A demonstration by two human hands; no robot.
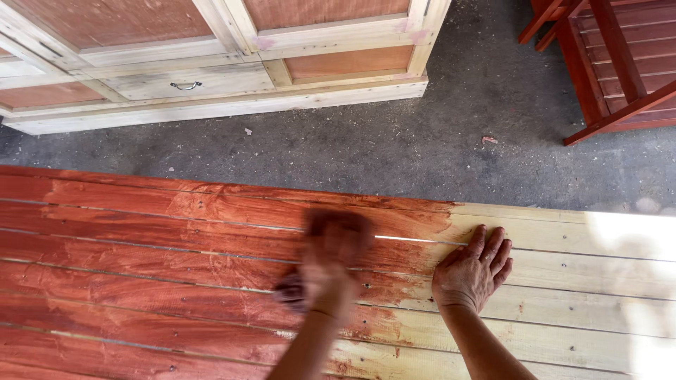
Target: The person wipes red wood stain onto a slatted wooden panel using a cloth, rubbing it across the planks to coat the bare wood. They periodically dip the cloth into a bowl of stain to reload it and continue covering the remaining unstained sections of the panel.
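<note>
A grey concrete floor [394, 141], dusted with sawdust, lay beyond a slatted wooden panel [563, 281]. An unpainted wooden cabinet [211, 63] stood at the far side, and a red-stained chair frame [605, 63] at the far right. Most of the panel was wet reddish-brown with streaky stain; its right end was bare pale wood with small nail heads. The left hand [331, 264], blurred, had its grip closed on a dark stained rag [292, 288] pressed to the slats near the stain's edge. The right hand [473, 271] lay flat, fingers spread, on the boundary.
</note>
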